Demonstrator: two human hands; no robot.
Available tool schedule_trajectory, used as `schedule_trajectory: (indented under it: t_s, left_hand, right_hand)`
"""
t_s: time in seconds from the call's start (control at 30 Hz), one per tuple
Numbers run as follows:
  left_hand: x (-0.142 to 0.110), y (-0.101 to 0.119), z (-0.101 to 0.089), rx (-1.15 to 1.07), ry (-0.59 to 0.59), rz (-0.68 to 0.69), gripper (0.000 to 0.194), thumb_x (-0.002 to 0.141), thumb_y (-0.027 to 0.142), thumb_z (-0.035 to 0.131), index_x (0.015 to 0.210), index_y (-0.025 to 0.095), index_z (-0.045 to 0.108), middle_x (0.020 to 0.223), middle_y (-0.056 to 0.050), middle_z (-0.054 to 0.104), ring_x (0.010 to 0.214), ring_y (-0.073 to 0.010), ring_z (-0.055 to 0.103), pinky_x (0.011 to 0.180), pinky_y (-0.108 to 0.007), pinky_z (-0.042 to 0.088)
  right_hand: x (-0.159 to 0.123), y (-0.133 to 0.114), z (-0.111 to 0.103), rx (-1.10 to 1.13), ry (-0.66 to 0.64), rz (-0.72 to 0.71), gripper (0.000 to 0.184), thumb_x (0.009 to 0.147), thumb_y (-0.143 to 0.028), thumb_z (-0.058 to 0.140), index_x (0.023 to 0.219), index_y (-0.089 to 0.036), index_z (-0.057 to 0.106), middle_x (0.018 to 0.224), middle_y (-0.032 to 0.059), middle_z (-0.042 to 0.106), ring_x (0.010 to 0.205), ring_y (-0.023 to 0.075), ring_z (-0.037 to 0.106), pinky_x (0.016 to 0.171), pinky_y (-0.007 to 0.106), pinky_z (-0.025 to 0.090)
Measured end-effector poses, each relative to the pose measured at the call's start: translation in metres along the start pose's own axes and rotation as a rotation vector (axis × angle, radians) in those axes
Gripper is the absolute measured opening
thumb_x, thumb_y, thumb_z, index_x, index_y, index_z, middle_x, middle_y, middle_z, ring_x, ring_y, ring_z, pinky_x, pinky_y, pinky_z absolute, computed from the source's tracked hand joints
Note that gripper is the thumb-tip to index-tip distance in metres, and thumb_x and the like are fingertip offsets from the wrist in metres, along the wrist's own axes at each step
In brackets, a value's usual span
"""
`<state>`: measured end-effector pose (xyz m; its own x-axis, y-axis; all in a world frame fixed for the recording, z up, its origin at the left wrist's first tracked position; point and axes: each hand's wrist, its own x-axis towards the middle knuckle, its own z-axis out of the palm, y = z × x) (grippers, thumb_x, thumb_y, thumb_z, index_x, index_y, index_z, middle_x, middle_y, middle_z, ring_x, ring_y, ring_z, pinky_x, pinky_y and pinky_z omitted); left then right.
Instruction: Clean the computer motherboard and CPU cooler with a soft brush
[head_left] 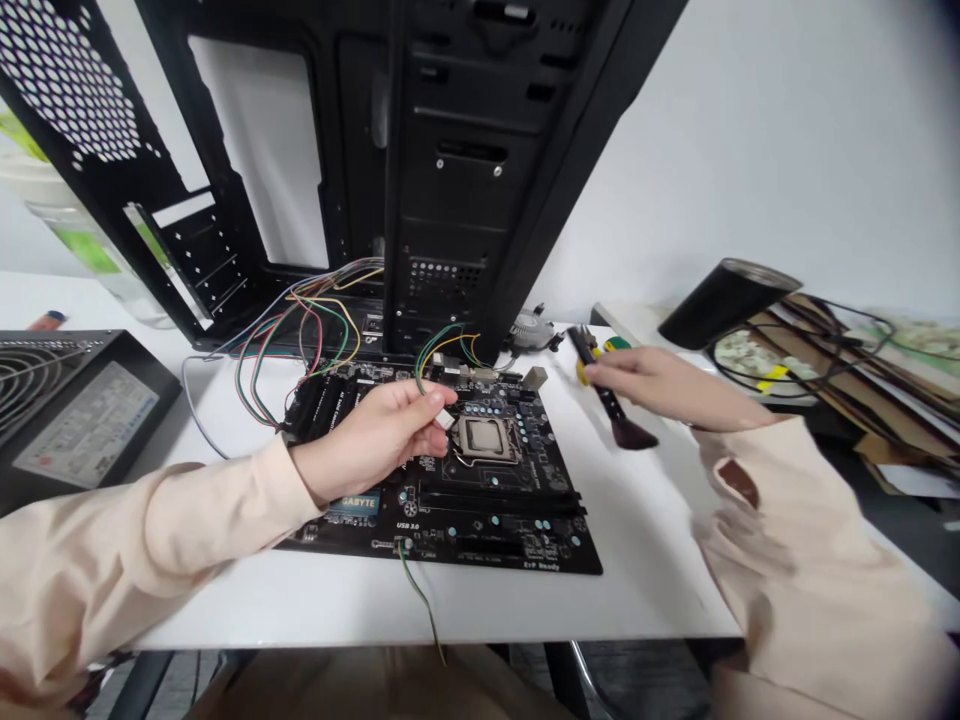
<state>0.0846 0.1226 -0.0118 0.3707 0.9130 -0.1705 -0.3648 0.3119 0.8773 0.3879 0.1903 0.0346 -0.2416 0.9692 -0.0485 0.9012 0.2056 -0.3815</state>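
Observation:
My left hand [371,440] pinches a small white connector [444,419] on green and yellow wires, just above a black Gigabyte motherboard [517,520]. The connector hangs close to the board's metal CPU socket [487,440]. My right hand [649,385], to the right of the board, grips a black-handled brush [609,405] with dark bristles [634,435]. A yellow and green tool handle [592,355] shows behind those fingers, and I cannot tell whether it is held. A thin green wire [420,598] trails off the board's front edge.
A black PC case [465,150] stands behind the board, with coloured wires [300,330] spilling from it. A power supply [67,410] sits at left on the white table [450,610]. A CPU cooler [532,330], black tumbler [720,300] and tangled cables [825,340] lie at right.

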Motion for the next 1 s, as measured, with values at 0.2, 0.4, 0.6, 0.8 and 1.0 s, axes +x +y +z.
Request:
schedule_trajectory:
  t_s: [0.2,0.4,0.6,0.8,1.0]
  left_hand:
    - [0.000,-0.001,0.001,-0.002,-0.011,-0.004,0.022,0.081,0.026,0.076,0.090,0.012,0.061,0.062,0.005,0.060,0.052,-0.0065,0.058,0.058,-0.021,0.050]
    - [0.000,-0.001,0.002,-0.002,-0.016,-0.005,0.026,0.078,0.025,0.078,0.094,0.012,0.061,0.061,0.005,0.059,0.053,-0.0079,0.059,0.058,-0.022,0.050]
    - [0.001,0.000,0.004,0.020,0.012,-0.012,0.017,0.081,0.021,0.074,0.089,0.012,0.062,0.065,0.002,0.063,0.052,-0.0070,0.057,0.054,-0.020,0.046]
    - [0.002,0.000,0.005,0.032,0.011,-0.015,0.014,0.083,0.020,0.071,0.085,0.013,0.059,0.060,0.004,0.060,0.050,-0.0072,0.057,0.057,-0.021,0.049]
    - [0.002,-0.002,0.007,0.048,0.017,0.002,0.012,0.083,0.020,0.070,0.087,0.013,0.061,0.065,0.002,0.062,0.053,-0.0066,0.057,0.056,-0.019,0.048]
  right_hand:
    - [-0.005,-0.027,0.023,1.011,0.429,-0.118,0.026,0.064,-0.040,0.071,0.072,-0.023,0.052,0.051,-0.0055,0.048,0.046,0.0109,0.046,0.048,0.026,0.037]
    - [-0.033,-0.077,0.053,1.256,0.147,-0.314,0.029,0.071,-0.049,0.075,0.085,-0.027,0.062,0.066,-0.0026,0.064,0.056,0.0135,0.060,0.051,0.027,0.049]
    - [-0.043,-0.082,0.067,1.059,-0.048,-0.395,0.027,0.075,-0.047,0.076,0.090,-0.024,0.074,0.070,0.0012,0.068,0.061,0.0151,0.063,0.055,0.029,0.052]
    - [-0.031,-0.076,0.071,1.176,0.267,-0.383,0.022,0.076,-0.043,0.076,0.091,-0.028,0.074,0.070,-0.0019,0.068,0.058,0.0104,0.060,0.053,0.024,0.051]
    - [-0.034,-0.075,0.075,1.066,0.065,-0.502,0.023,0.078,-0.043,0.074,0.091,-0.024,0.074,0.069,0.0005,0.070,0.058,0.0131,0.063,0.053,0.026,0.054]
